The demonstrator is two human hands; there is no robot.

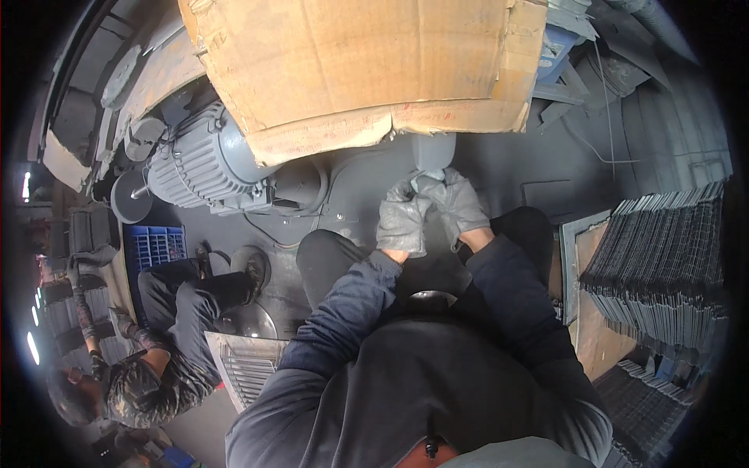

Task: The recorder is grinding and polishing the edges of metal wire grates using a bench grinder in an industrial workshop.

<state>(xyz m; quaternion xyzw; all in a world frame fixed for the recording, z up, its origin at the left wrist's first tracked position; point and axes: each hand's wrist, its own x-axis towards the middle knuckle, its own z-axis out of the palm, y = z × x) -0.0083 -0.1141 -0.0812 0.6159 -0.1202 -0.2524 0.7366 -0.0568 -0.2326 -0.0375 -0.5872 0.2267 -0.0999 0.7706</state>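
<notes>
Hands: left hand [402, 222] and right hand [460, 204], gloved, fingers closed on a small grey metal piece [431, 181], centre frame.
Handling: judged stiff, light, best pinched at both ends.
Backdrop: electric motor [204, 165], upper left.

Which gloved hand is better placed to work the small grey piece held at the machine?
Probably the right hand: it wraps the small grey piece from above, while the left hand sits lower, steadying beside it.
</notes>
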